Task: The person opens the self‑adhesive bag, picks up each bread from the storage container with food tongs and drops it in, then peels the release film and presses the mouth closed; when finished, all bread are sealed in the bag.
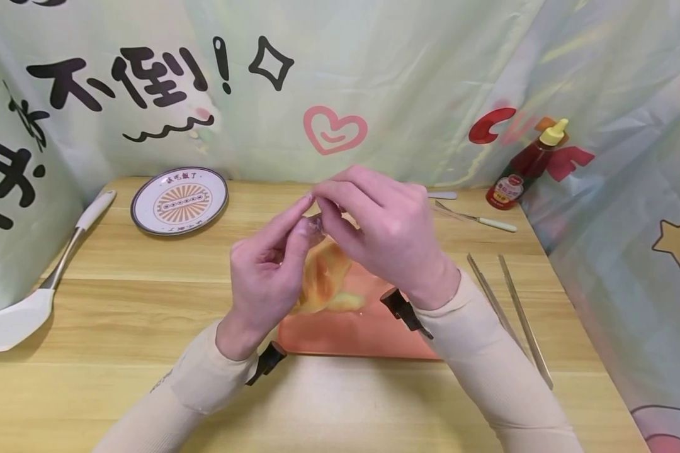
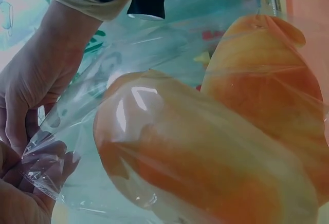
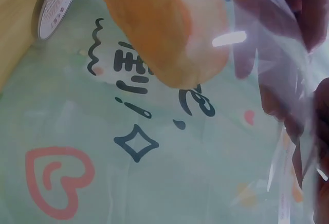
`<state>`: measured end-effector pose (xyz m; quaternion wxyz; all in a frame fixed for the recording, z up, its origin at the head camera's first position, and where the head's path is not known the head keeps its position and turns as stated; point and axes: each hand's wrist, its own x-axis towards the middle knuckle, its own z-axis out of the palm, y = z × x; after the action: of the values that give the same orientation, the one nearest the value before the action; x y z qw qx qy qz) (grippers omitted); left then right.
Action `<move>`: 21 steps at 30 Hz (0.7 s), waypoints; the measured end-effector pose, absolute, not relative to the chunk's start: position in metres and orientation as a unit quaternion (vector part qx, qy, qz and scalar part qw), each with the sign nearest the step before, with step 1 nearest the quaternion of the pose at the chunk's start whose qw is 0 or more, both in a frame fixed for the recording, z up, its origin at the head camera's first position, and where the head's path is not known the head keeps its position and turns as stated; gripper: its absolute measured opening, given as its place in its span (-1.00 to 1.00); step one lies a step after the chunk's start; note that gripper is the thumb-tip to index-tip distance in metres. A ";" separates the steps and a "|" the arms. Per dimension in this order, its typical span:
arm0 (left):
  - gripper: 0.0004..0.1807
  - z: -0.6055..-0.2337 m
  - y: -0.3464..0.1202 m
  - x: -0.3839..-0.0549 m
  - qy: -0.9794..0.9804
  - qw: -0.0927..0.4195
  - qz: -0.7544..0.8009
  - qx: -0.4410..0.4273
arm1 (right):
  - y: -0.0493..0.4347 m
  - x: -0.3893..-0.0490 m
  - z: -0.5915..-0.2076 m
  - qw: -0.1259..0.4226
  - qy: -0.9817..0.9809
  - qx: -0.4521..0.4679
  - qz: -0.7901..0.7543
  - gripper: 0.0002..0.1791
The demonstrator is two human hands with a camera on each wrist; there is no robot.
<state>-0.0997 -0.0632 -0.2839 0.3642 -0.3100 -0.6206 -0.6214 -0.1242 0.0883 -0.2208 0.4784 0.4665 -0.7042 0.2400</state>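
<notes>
On your far left lay the spatula [image 1: 34, 311], its broad white blade cut off by the frame edge, its metal shaft leading to a white handle. Behind it hung the pale, creased curtain [image 1: 249, 138], printed with bold black characters, "不倒!" readable, plus a four-pointed star and a pink heart. The round, dark-rimmed plate [image 1: 179, 201] carried a sunburst and red writing across the top, "吃饭了" legible; the smaller script was hard to make out.

Your left hand [image 1: 266, 274] pinched thumb against finger on the crumpled edge of a clear, glossy plastic bag [image 1: 316, 224]. Two smooth, rounded bread rolls [image 1: 324, 274], golden-brown and pale, showed through the film below your hands, partly hidden by your left one. Beneath was a flat orange-pink tray [image 1: 362, 340] with rounded corners. Your right hand [image 1: 393, 220] pinched the bag's edge too, its fingertips nearly meeting the left's.

Past it, a grey-blue blade [image 1: 443, 195] was half covered by that hand. The slim metal tongs [image 1: 524, 319] ran partly under your sleeve. Near them lay a pale-handled utensil [image 1: 497, 224], its tip thin and unclear. Farthest right stood the yellow-capped sauce bottle [image 1: 527, 167], dark red, its label too small to read, overlapping red curtain lettering.
</notes>
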 end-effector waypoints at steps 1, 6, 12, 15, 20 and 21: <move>-0.70 -0.284 -0.063 -0.100 -0.623 0.365 -0.620 -0.307 | 0.089 -0.124 -0.221 0.477 -0.706 0.464 0.242 -0.90; -0.72 -0.283 -0.063 -0.099 -0.632 0.367 -0.613 -0.299 | 0.089 -0.126 -0.224 0.459 -0.721 0.452 0.255 -0.96; -0.72 -0.283 -0.063 -0.099 -0.615 0.353 -0.631 -0.313 | 0.093 -0.130 -0.225 0.445 -0.724 0.429 0.305 -0.97; -0.71 -0.284 -0.064 -0.099 -0.603 0.350 -0.644 -0.316 | 0.096 -0.130 -0.225 0.429 -0.723 0.444 0.311 -0.97; -0.70 -0.283 -0.066 -0.098 -0.624 0.366 -0.624 -0.295 | 0.095 -0.129 -0.226 0.424 -0.722 0.476 0.269 -0.89; -0.70 -0.283 -0.067 -0.098 -0.628 0.368 -0.620 -0.294 | 0.094 -0.129 -0.226 0.428 -0.721 0.478 0.260 -0.87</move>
<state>-0.0979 -0.0666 -0.2826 0.3683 -0.2937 -0.6276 -0.6198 -0.1287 0.0942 -0.2256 0.4283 0.4779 -0.7215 0.2600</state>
